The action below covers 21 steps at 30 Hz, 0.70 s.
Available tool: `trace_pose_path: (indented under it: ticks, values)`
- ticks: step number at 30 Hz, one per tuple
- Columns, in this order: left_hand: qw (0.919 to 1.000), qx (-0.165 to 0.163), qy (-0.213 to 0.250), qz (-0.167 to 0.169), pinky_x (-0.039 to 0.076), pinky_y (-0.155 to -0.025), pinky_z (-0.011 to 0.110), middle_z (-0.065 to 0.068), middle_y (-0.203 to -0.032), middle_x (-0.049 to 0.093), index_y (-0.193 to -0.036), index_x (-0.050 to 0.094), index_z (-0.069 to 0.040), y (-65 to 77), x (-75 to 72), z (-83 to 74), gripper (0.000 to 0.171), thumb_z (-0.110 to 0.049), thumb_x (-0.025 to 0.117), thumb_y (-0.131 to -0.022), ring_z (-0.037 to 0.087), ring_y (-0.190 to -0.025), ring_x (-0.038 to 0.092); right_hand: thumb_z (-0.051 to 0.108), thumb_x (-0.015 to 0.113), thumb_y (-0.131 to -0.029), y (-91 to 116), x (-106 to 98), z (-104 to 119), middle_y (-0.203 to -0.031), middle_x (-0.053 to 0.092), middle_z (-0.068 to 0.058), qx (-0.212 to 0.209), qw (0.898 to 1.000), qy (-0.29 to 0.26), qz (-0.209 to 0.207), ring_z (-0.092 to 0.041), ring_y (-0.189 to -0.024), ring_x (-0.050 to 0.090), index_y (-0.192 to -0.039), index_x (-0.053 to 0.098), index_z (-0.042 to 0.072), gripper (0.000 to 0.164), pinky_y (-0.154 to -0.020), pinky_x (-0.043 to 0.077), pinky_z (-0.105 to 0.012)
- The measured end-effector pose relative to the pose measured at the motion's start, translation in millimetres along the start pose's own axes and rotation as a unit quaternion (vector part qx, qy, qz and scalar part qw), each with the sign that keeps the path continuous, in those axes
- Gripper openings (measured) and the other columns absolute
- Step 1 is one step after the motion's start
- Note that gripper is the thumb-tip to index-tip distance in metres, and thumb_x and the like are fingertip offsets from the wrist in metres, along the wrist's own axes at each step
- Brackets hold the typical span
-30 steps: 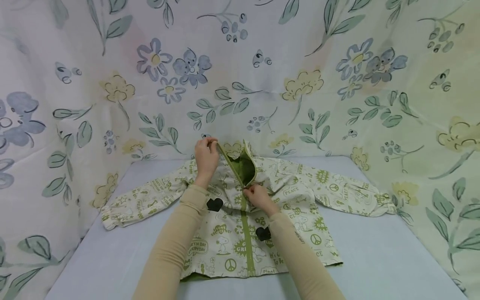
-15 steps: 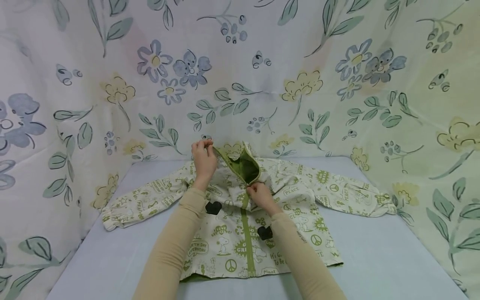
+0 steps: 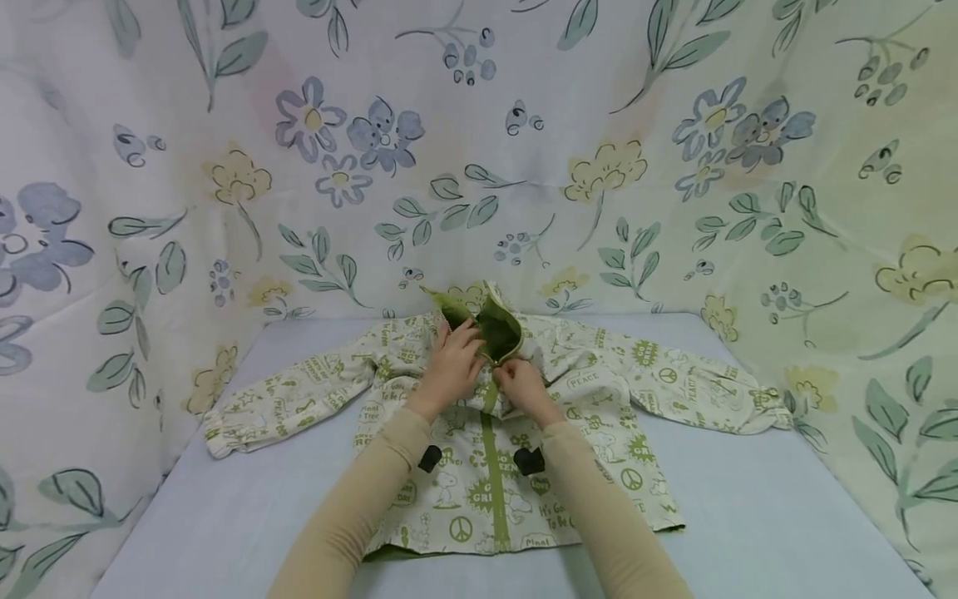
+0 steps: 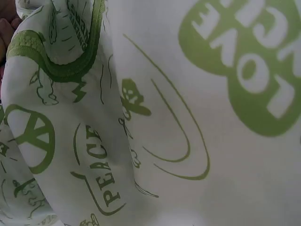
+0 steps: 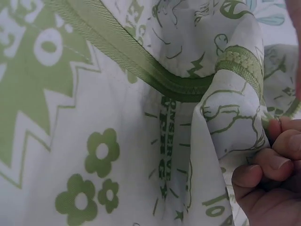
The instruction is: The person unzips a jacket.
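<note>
A cream jacket point(image 3: 464, 524) with green cartoon and slogan prints lies front up, sleeves spread. Its green front zipper point(image 3: 490, 453) is closed below the chest and parted above, showing the dark green lining point(image 3: 497, 331). At the point where the zipper splits, my right hand point(image 3: 520, 389) pinches the zipper pull, which the fingers hide. The right wrist view shows those curled fingers point(image 5: 277, 162) beside the folded zipper band. My left hand point(image 3: 451, 366) lies over the left collar edge, fingers extended at the opening. In the left wrist view, printed fabric point(image 4: 164, 141) fills most of the picture.
The jacket rests on a pale table cover point(image 3: 239, 516). A floral curtain point(image 3: 479, 233) stands close behind the collar and along both sides. The left sleeve point(image 3: 292, 403) and right sleeve point(image 3: 696, 387) reach out sideways. Small black wrist devices point(image 3: 529, 460) sit near both cuffs.
My left hand has let go of the collar's upper left tip and moved down and right to the collar edge. The right hand has risen slightly with the zipper's split point.
</note>
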<state>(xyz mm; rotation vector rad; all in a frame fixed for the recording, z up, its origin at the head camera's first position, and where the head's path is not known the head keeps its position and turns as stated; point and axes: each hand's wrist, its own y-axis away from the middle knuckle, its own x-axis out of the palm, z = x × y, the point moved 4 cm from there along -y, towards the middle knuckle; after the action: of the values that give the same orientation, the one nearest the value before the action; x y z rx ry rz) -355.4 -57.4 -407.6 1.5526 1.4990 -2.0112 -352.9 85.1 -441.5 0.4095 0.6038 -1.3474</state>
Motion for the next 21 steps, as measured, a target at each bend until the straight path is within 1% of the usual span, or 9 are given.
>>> trace_pose_path:
  ticks: [2,4,8,12,16,21]
  values:
    - [0.9999,0.008,-0.004,0.005,0.014,-0.109,0.047,0.010,-0.115,0.058,-0.102,0.065,-0.007,1.4,2.1,-1.2,0.016,-0.018,0.064,-0.090,0.027,-0.129,0.036,0.021,0.049,-0.099,-1.5,-1.9,0.5,-0.059,0.048,-0.005,-0.002,1.000,0.000,-0.009,-0.014,-0.045,0.040,-0.078,0.057,0.004,0.028,-0.043,0.036,-0.028]
    - [0.9999,0.009,0.007,0.003,0.017,-0.108,0.047,0.009,-0.105,0.061,-0.096,0.065,-0.007,2.4,2.8,-0.8,0.010,-0.015,0.064,-0.090,0.028,-0.123,0.043,0.020,0.049,-0.098,-3.1,-4.2,0.7,-0.061,0.049,-0.005,-0.005,1.000,0.004,-0.019,-0.014,-0.048,0.041,-0.078,0.057,0.005,0.027,-0.044,0.037,-0.028]
    - [0.9996,0.000,0.024,-0.012,0.023,-0.107,0.045,0.009,-0.091,0.063,-0.092,0.065,-0.005,2.4,1.4,1.4,0.006,-0.010,0.065,-0.088,0.027,-0.102,0.057,0.020,0.050,-0.098,-5.7,-8.9,3.2,-0.064,0.051,-0.005,-0.009,0.999,0.013,-0.030,-0.016,-0.052,0.045,-0.079,0.057,0.005,0.025,-0.048,0.038,-0.029]
    - [0.9984,-0.016,0.051,-0.018,0.026,-0.106,0.041,0.007,-0.084,0.062,-0.091,0.065,-0.004,-0.3,-1.9,2.6,0.004,-0.007,0.063,-0.089,0.022,-0.082,0.059,0.019,0.050,-0.098,-5.9,-11.9,8.3,-0.068,0.054,-0.007,-0.020,0.999,0.019,-0.037,-0.018,-0.055,0.048,-0.082,0.058,0.004,0.023,-0.050,0.041,-0.031]
    - [0.9957,-0.045,0.081,-0.006,0.028,-0.105,0.036,0.007,-0.084,0.062,-0.092,0.064,-0.004,-2.4,-2.9,3.6,0.007,-0.008,0.059,-0.092,0.020,-0.078,0.059,0.019,0.051,-0.098,-5.8,-11.3,10.1,-0.070,0.055,-0.006,-0.026,0.998,0.022,-0.051,-0.016,-0.056,0.049,-0.084,0.059,0.002,0.023,-0.051,0.042,-0.029]
    - [0.9907,-0.101,0.091,-0.005,0.030,-0.104,0.032,0.007,-0.088,0.063,-0.096,0.064,-0.006,-4.4,-3.5,7.4,0.010,-0.011,0.056,-0.094,0.021,-0.084,0.060,0.020,0.050,-0.098,-5.3,-6.7,11.5,-0.063,0.050,-0.004,-0.031,0.998,0.007,-0.046,-0.014,-0.050,0.042,-0.081,0.056,0.004,0.024,-0.048,0.038,-0.027]
